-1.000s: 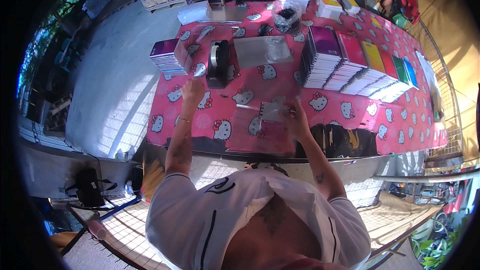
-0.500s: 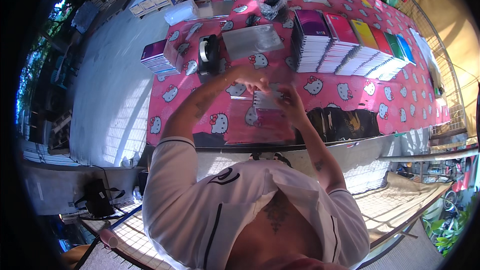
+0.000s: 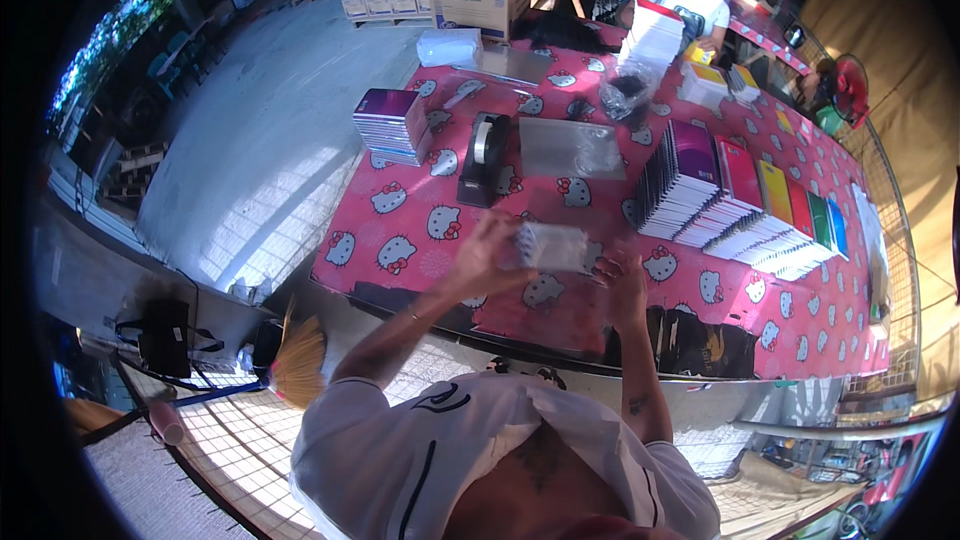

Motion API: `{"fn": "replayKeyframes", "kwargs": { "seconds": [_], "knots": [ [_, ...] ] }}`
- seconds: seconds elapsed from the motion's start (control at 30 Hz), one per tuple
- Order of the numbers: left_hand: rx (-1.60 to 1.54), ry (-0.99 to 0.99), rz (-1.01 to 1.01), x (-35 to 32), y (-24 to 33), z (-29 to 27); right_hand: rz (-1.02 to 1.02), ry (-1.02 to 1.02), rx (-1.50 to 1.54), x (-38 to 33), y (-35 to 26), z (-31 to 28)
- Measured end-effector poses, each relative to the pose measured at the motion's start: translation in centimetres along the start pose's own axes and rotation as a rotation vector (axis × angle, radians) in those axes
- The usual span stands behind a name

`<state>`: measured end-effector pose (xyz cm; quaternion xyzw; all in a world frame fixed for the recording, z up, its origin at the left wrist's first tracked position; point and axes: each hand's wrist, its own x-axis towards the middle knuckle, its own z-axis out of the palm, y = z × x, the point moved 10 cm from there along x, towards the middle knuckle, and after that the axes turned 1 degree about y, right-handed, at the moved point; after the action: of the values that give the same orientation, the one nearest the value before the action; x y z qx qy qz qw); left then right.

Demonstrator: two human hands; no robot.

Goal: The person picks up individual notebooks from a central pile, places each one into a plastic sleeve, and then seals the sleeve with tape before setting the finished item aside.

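My left hand grips the left end of a small spiral notebook, held just above the pink table. The notebook looks pale and shiny, with its coil towards my left fingers; motion blurs it, and I cannot tell whether plastic covers it. To its right, my right hand is open with fingers apart, near the notebook's right end but not holding it. Beyond my hands lie a black tape dispenser and a flat pile of clear plastic sleeves.
A purple-topped notebook stack stands at the left table edge. Rows of coloured spiral notebooks fill the right. Farther back are a crumpled clear bag, a cardboard box and a seated person. A black bag lies along the front edge.
The view has shifted, showing more of the far side. My hands have moved apart: the right hand has come away from the notebook, while the left holds its coil end.
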<state>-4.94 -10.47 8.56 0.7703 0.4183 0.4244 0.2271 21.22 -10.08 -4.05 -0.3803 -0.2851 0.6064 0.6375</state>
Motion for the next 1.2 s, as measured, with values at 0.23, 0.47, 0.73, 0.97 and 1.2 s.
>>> {"fn": "replayKeyframes", "kwargs": {
  "seconds": [0.23,0.47,0.73,0.97,1.2],
  "knots": [
    [-0.217,0.968,-0.675,5.4,-20.4,-26.2,-0.017,0.164,-0.298,-1.3,0.1,-2.8],
    [-0.055,0.891,-0.965,7.2,-31.2,-27.8,-0.056,0.199,-0.296,-3.5,-1.0,-7.4],
    [-0.203,0.921,-0.87,6.6,-34.2,-26.9,-0.144,0.42,-0.318,-4.9,-6.5,-17.9],
    [0.078,1.003,-0.087,13.4,-8.6,-4.8,-0.646,0.777,-0.746,-4.0,-28.1,-30.3],
    [-0.02,0.069,0.736,19.7,32.6,37.7,-1.061,0.853,-1.834,0.5,-47.8,-31.1]
  ]
}}
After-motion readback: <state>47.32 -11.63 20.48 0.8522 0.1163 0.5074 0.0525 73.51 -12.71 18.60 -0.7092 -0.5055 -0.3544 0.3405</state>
